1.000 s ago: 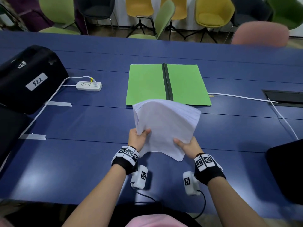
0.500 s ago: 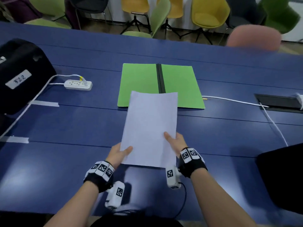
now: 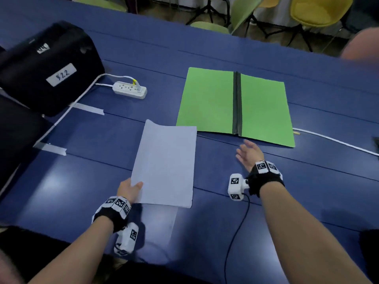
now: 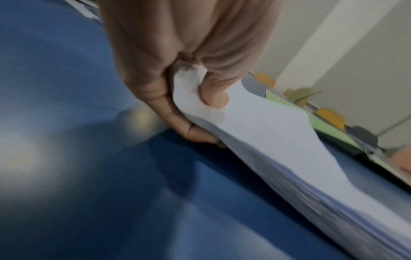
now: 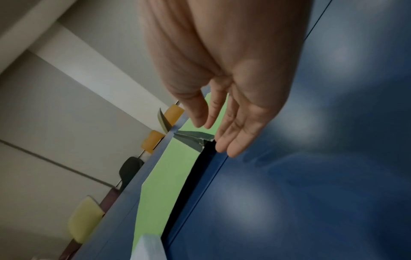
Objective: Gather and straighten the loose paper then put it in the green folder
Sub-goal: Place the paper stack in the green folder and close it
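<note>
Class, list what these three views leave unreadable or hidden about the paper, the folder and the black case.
- Paper stack: sheet count and any print, blurred in the head and left wrist views.
- Left hand fingers, under the stack.
- Black case label, smeared; case cut off by the left edge.
- Green folder: whether anything lies beneath it.

The right hand (image 3: 249,153) let go of the paper (image 3: 166,162) and moved right toward the folder (image 3: 207,99); the left hand (image 3: 129,190) carried the stack leftward alone.

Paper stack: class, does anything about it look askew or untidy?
The paper stack is held by one corner in the left hand, and it sags; the far-left corner curls up. Otherwise its edges look even.
</note>
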